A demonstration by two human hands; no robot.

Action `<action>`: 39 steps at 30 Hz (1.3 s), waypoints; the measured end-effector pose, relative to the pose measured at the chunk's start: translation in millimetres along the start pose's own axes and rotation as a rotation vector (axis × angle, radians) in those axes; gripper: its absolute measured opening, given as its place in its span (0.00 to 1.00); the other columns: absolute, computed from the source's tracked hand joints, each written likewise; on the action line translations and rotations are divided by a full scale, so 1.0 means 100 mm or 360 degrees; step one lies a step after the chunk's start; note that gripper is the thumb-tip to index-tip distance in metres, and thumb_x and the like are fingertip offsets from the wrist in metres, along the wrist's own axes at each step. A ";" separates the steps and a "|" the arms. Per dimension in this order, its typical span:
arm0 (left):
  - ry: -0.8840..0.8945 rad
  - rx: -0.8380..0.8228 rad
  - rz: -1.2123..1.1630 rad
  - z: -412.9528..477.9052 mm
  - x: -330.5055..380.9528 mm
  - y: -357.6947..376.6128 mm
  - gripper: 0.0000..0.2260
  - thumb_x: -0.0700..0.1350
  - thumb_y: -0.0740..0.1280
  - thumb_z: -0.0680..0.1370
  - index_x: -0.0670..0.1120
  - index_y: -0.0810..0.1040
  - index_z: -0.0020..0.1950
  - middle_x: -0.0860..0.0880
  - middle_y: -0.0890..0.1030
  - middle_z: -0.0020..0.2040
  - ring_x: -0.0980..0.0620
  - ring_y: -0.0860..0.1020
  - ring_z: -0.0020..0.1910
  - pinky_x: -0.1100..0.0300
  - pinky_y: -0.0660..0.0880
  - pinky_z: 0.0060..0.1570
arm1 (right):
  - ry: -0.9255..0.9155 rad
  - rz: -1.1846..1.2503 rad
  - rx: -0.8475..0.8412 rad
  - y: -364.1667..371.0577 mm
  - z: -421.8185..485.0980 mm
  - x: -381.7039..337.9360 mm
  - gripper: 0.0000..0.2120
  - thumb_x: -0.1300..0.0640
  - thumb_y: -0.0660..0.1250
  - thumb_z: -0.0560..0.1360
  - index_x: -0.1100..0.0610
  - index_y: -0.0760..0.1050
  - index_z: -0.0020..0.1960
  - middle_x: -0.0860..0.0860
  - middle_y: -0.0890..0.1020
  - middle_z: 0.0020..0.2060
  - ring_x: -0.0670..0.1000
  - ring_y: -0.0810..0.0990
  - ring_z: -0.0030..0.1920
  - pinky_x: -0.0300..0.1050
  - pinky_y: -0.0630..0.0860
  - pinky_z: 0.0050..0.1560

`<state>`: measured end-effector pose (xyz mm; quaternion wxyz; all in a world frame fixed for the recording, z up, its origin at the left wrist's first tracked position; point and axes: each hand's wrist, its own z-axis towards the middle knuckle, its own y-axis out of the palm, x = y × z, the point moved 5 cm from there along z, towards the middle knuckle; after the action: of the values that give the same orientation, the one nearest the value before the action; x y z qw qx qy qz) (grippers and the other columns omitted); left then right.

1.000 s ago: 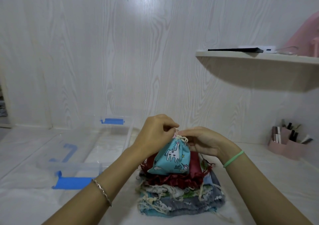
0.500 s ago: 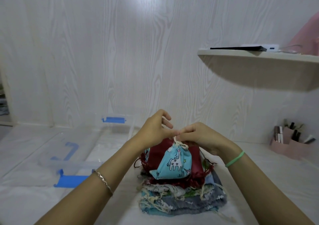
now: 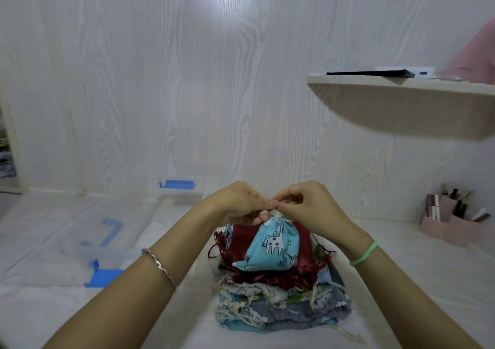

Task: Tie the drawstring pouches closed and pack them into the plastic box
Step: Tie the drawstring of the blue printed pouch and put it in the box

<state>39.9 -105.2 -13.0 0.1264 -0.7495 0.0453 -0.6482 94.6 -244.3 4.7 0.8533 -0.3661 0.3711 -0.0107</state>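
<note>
Both hands meet over the gathered neck of a blue unicorn pouch (image 3: 270,244), which stands upright on top of a stack of pouches (image 3: 281,308) in the middle of the white table (image 3: 401,281), directly on a dark red pouch (image 3: 241,241). The left hand (image 3: 235,204) has its grip closed in a pinch on the pale drawstring (image 3: 277,212) at the pouch's mouth, its other fingers curled under. The right hand (image 3: 310,209) pinches the same drawstring from the other side between thumb and forefinger, so the two sets of fingertips nearly touch. The neck of the pouch is drawn tight; whether a knot is formed cannot be told. The clear plastic box (image 3: 101,257) with blue latches (image 3: 105,277) sits on the table to the left of the stack, apart from it. A silver bracelet (image 3: 160,265) circles the left wrist and a green band (image 3: 364,253) the right. At the far right stands a pink organizer (image 3: 450,228), below a wall shelf (image 3: 401,86).
</note>
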 end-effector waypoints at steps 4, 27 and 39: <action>0.0027 -0.0118 0.0215 -0.02 0.05 -0.01 0.11 0.46 0.69 0.76 0.37 0.82 0.49 0.50 0.78 0.30 0.59 0.75 0.29 0.69 0.74 0.32 | -0.0063 -0.0137 -0.0186 0.00 -0.01 -0.05 0.05 0.56 0.71 0.75 0.54 0.85 0.47 0.47 0.85 0.34 0.40 0.80 0.34 0.35 0.75 0.36; 0.0085 0.0091 0.0019 -0.02 0.10 0.01 0.09 0.41 0.63 0.81 0.37 0.80 0.47 0.47 0.76 0.32 0.57 0.73 0.28 0.68 0.75 0.31 | 0.0413 0.0895 -0.0020 0.13 0.02 0.29 0.05 0.61 0.74 0.71 0.62 0.80 0.45 0.56 0.81 0.38 0.51 0.78 0.38 0.40 0.77 0.39; -0.0008 0.0123 -0.0235 0.01 0.05 0.01 0.07 0.41 0.67 0.78 0.37 0.80 0.47 0.47 0.78 0.32 0.55 0.74 0.29 0.64 0.76 0.34 | 0.0064 0.0077 0.0243 -0.05 0.02 0.02 0.04 0.59 0.73 0.71 0.56 0.84 0.38 0.51 0.84 0.32 0.48 0.82 0.34 0.47 0.79 0.39</action>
<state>42.1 -107.3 -8.2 0.1071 -0.7470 -0.0355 -0.6552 98.1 -246.9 7.5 0.8711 -0.2906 0.3950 -0.0258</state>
